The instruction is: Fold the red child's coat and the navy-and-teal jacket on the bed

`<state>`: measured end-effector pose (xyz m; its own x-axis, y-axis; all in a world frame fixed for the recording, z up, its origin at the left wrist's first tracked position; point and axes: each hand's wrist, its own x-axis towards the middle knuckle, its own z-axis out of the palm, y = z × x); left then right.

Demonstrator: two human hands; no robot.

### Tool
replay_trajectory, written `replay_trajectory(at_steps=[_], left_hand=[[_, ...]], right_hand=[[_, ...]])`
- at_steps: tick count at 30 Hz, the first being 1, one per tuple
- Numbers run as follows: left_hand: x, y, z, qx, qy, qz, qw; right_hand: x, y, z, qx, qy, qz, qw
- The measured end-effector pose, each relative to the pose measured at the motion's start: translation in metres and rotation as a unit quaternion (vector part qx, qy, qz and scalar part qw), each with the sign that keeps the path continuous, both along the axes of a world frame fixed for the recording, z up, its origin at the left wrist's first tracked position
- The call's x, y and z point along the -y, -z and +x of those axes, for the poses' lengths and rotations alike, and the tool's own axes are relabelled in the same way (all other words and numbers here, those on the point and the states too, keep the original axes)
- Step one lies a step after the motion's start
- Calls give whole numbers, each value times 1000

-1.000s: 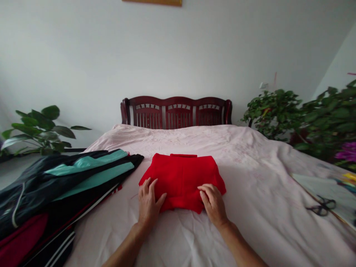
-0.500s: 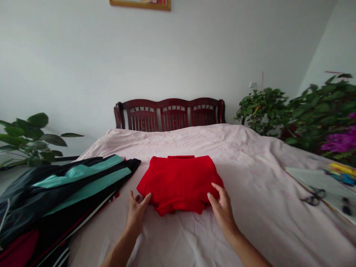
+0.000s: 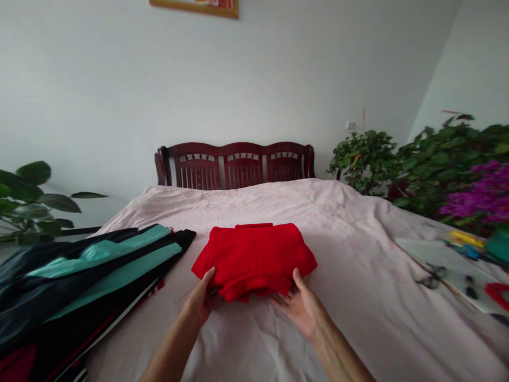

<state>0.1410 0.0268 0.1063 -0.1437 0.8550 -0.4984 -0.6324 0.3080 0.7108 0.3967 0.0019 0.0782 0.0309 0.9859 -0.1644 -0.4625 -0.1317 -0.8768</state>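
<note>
A folded red garment (image 3: 256, 252) lies on the pink bedsheet (image 3: 350, 307) in front of me; its exact kind does not show. At its near left corner, my left hand (image 3: 201, 300) has the thumb on top and the fingers tucked under the cloth, partly hidden. My right hand (image 3: 304, 305) grips the near right corner the same way, thumb above, with fingers reaching beneath the near edge. The fabric sags in a few loose folds between the two hands.
Dark and turquoise clothes (image 3: 99, 276) are spread on the bed's left side. To the right lie glasses (image 3: 431, 277) and a pale sheet (image 3: 437, 260) with small items. Behind are a wooden headboard (image 3: 240, 164), leafy plants (image 3: 366, 159) and purple flowers (image 3: 481, 196).
Both hands have gone from the garment's near corners to under its near edge, thumbs on top. The right hand has turned palm up and inward. The view has shifted slightly right.
</note>
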Motion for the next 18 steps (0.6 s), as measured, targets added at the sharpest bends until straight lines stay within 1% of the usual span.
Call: replay_trajectory(at_steps=[3, 4, 6, 9, 11, 14, 18], left_hand=[[0, -9, 10, 44, -10, 23, 999], [1, -11, 13, 54, -14, 26, 998], [4, -11, 19, 56, -21, 23, 998], [9, -1, 26, 54, -36, 11, 998], [11, 8, 30, 50, -47, 5, 998], [15, 20, 36, 43, -63, 15, 997], [26, 32, 51, 26, -80, 42, 996]], right_hand=[[-13, 4, -8, 56, 24, 66, 996], [-13, 7, -12, 61, 25, 72, 995], [-10, 14, -22, 38, 21, 68, 997], [0, 23, -43, -37, 35, 61, 997], [3, 24, -57, -88, 51, 45, 994], [1, 17, -70, -125, 61, 15, 990], [-7, 2, -71, -101, 73, 28, 992]])
